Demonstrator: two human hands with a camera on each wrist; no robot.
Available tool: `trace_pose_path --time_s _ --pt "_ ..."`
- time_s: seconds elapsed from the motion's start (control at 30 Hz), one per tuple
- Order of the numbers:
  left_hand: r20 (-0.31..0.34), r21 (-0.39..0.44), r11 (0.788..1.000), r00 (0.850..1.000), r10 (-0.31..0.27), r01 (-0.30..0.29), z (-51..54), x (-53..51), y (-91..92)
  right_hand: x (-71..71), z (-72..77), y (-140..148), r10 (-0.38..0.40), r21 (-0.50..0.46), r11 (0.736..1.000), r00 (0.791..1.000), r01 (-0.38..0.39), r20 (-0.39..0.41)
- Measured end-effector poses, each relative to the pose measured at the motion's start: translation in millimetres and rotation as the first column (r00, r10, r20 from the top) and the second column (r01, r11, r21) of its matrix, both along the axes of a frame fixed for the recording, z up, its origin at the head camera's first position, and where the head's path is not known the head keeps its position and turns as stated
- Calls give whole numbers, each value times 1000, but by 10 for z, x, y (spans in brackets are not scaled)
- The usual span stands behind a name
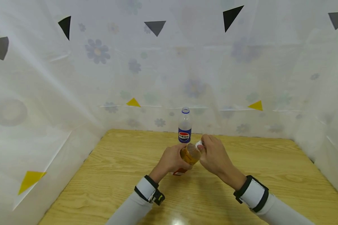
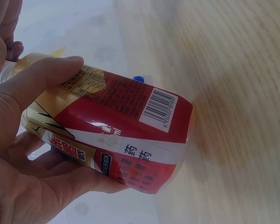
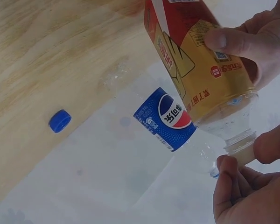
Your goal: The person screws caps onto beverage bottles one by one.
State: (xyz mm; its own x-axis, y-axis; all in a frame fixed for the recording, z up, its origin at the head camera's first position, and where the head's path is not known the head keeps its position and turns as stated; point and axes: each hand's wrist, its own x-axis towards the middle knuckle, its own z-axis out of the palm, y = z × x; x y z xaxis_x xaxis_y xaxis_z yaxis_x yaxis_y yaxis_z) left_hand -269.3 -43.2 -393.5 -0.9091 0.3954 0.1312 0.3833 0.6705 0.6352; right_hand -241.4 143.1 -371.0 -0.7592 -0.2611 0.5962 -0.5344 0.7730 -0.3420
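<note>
My left hand (image 1: 171, 159) grips a drink bottle (image 1: 191, 153) with a red and gold label (image 2: 116, 116), thumb on one side and fingers on the other. The bottle leans to the right, its neck toward my right hand (image 1: 214, 156). With thumb and fingers, my right hand pinches the white cap (image 3: 243, 153) at the bottle's mouth. Behind the hands, an uncapped clear Pepsi bottle (image 1: 184, 132) with a blue label (image 3: 163, 116) stands upright on the table.
A loose blue cap (image 3: 59, 121) lies on the wooden table (image 1: 107, 175). White flower-patterned sheeting (image 1: 163, 78) encloses the table at the back and sides, with black, grey and yellow triangles on it.
</note>
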Motion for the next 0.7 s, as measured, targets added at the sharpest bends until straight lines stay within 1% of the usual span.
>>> trace_pose_path --time_s 0.1,0.27,0.37,0.47,0.7 --pt "11 4 1000 1000 6 -6 -1 3 -4 16 4 0 3 -8 1000 1000 -3 20" --pt "45 13 1000 999 21 -22 2 8 -4 53 43 -2 6 -13 1000 996 -4 92" --pt "52 16 1000 998 20 -21 6 7 -4 75 70 -1 20 -18 1000 992 -18 129" --pt "57 18 1000 998 19 -20 4 -1 -9 89 94 -1 33 -15 999 989 -31 145" --pt "58 21 1000 998 13 -14 -3 -18 -13 104 106 5 20 6 1000 989 -21 149"
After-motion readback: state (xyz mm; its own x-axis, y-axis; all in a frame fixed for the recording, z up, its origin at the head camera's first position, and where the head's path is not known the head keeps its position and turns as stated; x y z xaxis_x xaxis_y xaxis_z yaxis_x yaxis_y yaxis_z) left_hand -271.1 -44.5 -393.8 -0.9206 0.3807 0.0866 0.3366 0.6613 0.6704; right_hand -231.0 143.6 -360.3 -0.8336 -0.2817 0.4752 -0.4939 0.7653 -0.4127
